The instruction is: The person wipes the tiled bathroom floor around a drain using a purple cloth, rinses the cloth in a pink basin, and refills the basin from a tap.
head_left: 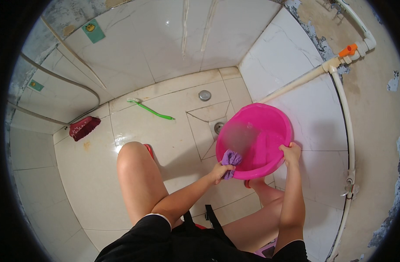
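A round pink plastic basin is held tilted between my legs and the right wall, its open side up toward me. My right hand grips its right rim, fingers wrapped over the edge. At the near left rim, my left hand is closed around a bunched purple cloth, which lies against the basin's edge. Whether the left fingers also press on the rim I cannot tell. Inside, a greyish patch shows on the basin's far left part; I cannot make out what it is.
A floor drain lies just left of the basin, with a round metal cap beyond it. Farther left are a green scrub brush and a dark red broom. White pipes with an orange-handled valve run along the right wall.
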The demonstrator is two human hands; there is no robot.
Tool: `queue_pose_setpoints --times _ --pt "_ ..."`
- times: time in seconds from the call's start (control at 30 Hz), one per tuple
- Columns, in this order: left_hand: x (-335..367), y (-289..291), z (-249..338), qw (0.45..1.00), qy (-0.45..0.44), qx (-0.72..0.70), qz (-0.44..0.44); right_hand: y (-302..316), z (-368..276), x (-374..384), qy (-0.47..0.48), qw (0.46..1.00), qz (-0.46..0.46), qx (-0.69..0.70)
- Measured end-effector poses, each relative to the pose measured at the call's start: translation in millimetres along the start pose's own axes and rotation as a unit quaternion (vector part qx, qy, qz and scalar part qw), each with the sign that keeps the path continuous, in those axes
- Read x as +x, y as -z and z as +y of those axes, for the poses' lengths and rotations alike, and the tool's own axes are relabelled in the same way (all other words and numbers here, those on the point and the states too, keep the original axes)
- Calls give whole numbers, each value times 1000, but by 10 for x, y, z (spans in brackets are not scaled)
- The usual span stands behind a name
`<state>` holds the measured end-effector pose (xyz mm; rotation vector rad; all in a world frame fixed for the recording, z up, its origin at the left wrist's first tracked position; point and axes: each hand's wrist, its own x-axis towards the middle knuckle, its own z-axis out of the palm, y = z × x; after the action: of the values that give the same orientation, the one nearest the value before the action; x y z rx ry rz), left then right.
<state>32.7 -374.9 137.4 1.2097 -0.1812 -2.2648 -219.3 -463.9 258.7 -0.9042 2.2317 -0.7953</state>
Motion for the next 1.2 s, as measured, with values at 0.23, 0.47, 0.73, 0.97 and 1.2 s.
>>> queue_pose_setpoints --times 0.23,0.47,0.73,0.97,1.2 --pt "-11 -34 22 1000 8 0 6 -28 -7 50 10 999 15 -32" --pt "29 -21 -8 1000 2 -6 5 -69 -140 -14 9 1000 8 -10" --pt "115 37 -30 1000 9 -19 -7 -135 -164 16 12 1000 -2 9" --pt "151 27 -49 1000 9 -19 -2 -188 -123 70 40 999 18 11" --pt "174 70 -57 999 1 -36 -20 -255 -173 69 23 1000 17 12"
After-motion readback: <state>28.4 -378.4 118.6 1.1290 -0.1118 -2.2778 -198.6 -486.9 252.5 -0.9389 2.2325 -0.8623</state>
